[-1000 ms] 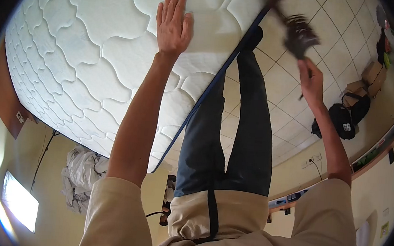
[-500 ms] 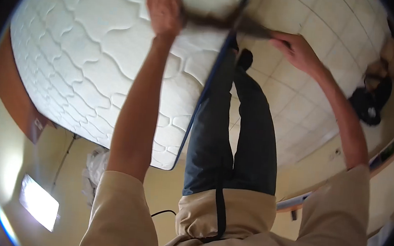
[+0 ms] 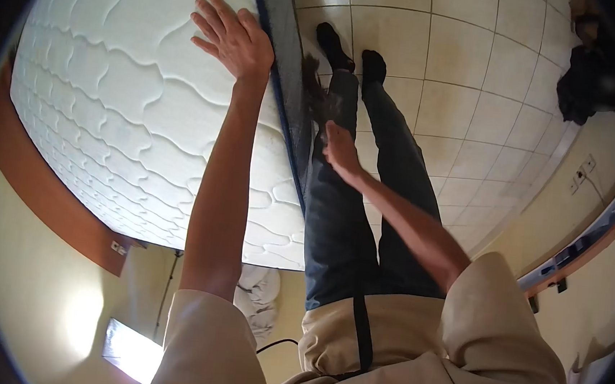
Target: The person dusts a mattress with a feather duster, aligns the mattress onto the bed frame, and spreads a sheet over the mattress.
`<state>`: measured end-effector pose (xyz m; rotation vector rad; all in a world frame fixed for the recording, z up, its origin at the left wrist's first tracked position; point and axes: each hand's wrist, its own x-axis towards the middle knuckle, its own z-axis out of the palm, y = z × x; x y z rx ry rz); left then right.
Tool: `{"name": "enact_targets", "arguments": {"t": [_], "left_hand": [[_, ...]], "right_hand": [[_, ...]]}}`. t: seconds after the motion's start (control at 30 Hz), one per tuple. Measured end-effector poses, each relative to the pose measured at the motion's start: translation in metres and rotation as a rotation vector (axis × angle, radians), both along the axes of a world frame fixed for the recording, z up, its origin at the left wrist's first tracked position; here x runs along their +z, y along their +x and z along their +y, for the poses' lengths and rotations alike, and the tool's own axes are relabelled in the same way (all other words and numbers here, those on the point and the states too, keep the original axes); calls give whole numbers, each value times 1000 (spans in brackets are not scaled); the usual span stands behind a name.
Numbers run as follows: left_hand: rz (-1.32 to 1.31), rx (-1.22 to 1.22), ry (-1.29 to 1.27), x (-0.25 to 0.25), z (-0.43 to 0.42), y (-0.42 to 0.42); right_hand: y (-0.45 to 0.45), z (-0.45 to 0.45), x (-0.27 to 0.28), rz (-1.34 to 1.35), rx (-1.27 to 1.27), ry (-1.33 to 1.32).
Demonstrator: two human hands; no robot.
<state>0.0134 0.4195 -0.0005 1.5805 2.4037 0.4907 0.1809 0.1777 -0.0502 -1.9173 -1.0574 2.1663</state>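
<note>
- Wood panel [image 3: 46, 207]: far left, beyond the mattress [image 3: 112, 104].
- Left hand [image 3: 243, 50]: palm down on the mattress top, near its edge; our fingers are spread apart, holding nothing.
- Grey side [image 3: 287, 53] of the mattress: below the dark blue edging, facing our legs [image 3: 334, 223].
- Brush [image 3: 322, 103], by its look: dark, blurred; it has just come in from over the floor to beside the grey side, which puts it at that side and not the top. Contact, we cannot tell.
- Right hand [image 3: 341, 151]: in front of our leg, fingers closed together round the brush's handle.
- Feet [image 3: 333, 46]: in dark socks on the tiled floor [image 3: 451, 109].
- Black bag [image 3: 591, 88], as we judge it: far right, well apart from our hands.
</note>
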Motion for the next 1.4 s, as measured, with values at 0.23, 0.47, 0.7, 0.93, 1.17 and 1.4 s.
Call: {"name": "enact_targets", "arguments": {"t": [0.23,0.47,0.7,0.93,1.17,1.4], "left_hand": [[-42,-241,33,-2,58,-8],[-6,-311,113,-7,110,-7],[7,-255,72,-3,112,-8],[11,-235,36,-10,115,-13],[-11,-241,-88,-5,114,-13],[-69,-320,-195,3,154,-49]], "right_hand": [[-59,70,30,211,-632,-292],[-77,170,34,-124,-504,384],[-87,233,36,-58,-397,290],[-92,311,32,-190,-391,251],[-112,355,-58,-336,-133,21],[-91,463,16,-33,-458,366]]}}
